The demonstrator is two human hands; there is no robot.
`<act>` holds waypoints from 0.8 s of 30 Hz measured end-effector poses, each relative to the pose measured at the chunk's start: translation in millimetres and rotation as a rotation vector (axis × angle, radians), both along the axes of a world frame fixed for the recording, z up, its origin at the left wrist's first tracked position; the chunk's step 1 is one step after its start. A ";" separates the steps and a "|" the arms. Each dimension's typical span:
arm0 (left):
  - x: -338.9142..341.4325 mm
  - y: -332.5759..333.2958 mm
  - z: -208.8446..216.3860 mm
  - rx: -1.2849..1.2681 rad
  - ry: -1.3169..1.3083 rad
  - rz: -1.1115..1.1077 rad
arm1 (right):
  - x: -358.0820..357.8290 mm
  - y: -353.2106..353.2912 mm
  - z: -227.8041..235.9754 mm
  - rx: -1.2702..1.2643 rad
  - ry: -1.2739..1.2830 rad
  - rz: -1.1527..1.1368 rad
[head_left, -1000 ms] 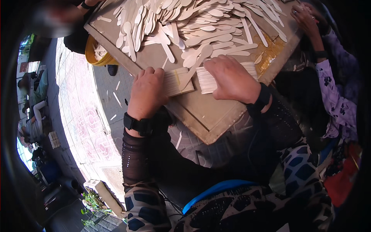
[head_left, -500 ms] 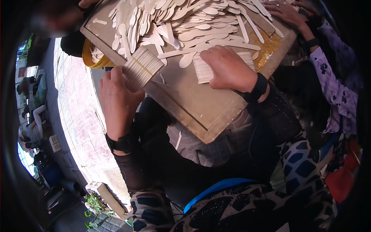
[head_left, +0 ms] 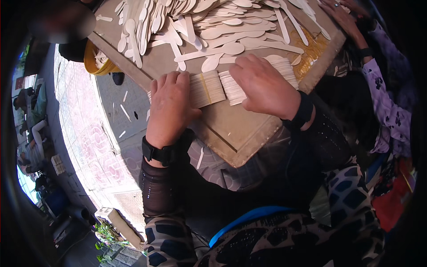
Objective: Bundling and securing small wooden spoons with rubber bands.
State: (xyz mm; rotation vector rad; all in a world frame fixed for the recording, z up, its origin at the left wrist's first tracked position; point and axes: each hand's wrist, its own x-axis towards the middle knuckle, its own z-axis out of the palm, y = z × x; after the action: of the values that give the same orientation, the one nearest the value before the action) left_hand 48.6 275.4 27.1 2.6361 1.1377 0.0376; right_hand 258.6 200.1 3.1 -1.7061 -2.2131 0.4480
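Observation:
A stack of wooden spoons (head_left: 213,91) with a yellow rubber band around it lies on the table's near side, my left hand (head_left: 172,104) closed over its left end. Beside it on the right is a second stack of wooden spoons (head_left: 284,71), gripped from above by my right hand (head_left: 269,91). The facing ends of the two stacks almost meet. My right hand covers the middle of its stack, so whether a band goes round it is hidden. Loose wooden spoons (head_left: 231,33) are heaped just beyond both hands.
The wooden table (head_left: 238,129) has a raised edge and a corner pointing toward me. Yellow rubber bands (head_left: 307,62) lie on its right side. Another person's hand (head_left: 340,20) rests at the far right. A yellow basket (head_left: 95,62) stands by the left edge.
My left hand has moved right and brought the banded stack from the table's left edge up against the other stack. My right hand has stayed nearly in place.

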 end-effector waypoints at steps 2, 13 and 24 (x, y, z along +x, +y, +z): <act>5.7 -1.4 -3.8 0.008 -0.065 -0.012 | -1.5 0.6 2.1 -0.007 -0.001 -0.004; 22.6 -3.4 -18.3 -0.057 -0.243 -0.037 | 0.8 11.5 1.6 0.026 0.088 -0.006; 20.7 -2.7 -19.2 -0.122 -0.243 -0.014 | -0.5 15.7 -2.1 0.000 0.172 -0.024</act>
State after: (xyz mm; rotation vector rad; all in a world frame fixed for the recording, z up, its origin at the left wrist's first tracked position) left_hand 69.3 272.7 7.9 2.4523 1.0064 0.2696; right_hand 258.1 215.8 1.1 -1.6268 -2.0693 0.5671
